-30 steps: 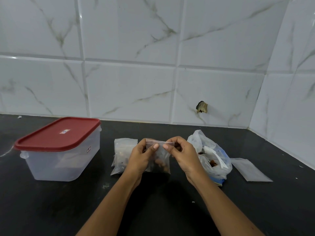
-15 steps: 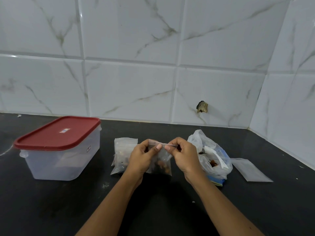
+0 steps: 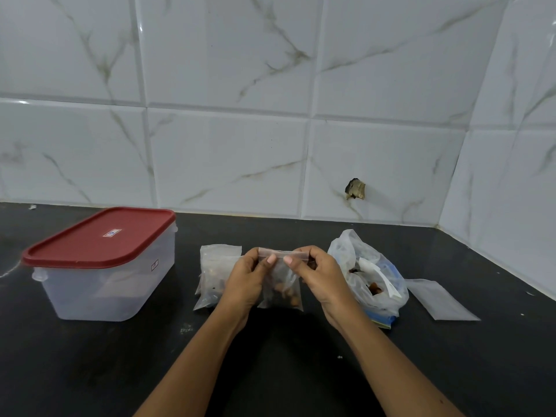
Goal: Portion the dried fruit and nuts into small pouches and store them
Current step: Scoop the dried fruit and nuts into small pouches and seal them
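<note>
On a dark surface (image 3: 270, 371) in front of a white marble-patterned tiled wall (image 3: 228, 161), a person holds a small clear zip pouch (image 3: 281, 281) upright between both hands, just above the surface and straight ahead of the body. The pouch has nuts and dried fruit at its bottom. Its zip strip (image 3: 282, 253) runs level from left to right. The left hand (image 3: 243, 275) pinches the strip's left end and the right hand (image 3: 319, 272) pinches its right end, with the two thumb tips nearly meeting at the middle. Neither hand is nearer; the pouch sits evenly between them.

Whether the strip is fully pressed closed cannot be told. The likely next move is a press or slide along that left-to-right line to seal it.

Just behind the left hand stands another filled pouch (image 3: 216, 266). Further left, well apart, is a clear plastic container (image 3: 99, 293) with its red lid (image 3: 99, 236) on; being on the left hand's side, it looks like the storage spot, and the lid would have to come off first. To the right lies an open plastic bag of dried fruit (image 3: 370, 272), and beyond it an empty flat pouch (image 3: 436, 299).
</note>
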